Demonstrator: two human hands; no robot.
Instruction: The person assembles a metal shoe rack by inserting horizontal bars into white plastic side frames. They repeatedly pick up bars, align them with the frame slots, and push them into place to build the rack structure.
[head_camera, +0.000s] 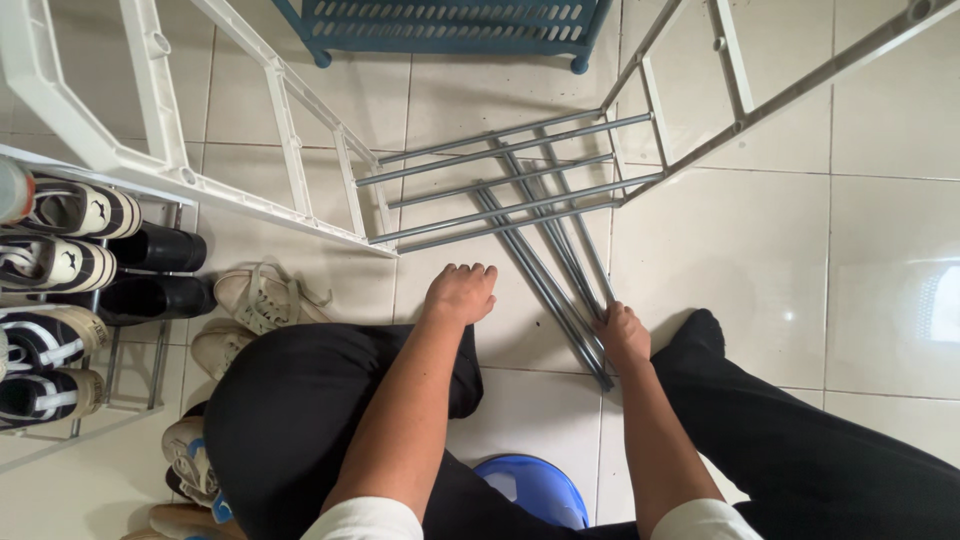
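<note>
Blue stool (535, 487) underneath, right hand (622, 335) on loose rods (560, 280), open tile rightward.

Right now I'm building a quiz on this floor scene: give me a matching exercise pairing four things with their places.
Things:
1. loose grey metal rods
2. blue plastic stool
3. beige lace-up sneakers
4. blue slatted shelf

Places:
A. top edge, far side of floor
B. under the right hand
C. beneath the seated person
D. beside the filled shoe rack, left

Pairs: 1-B, 2-C, 3-D, 4-A
</note>
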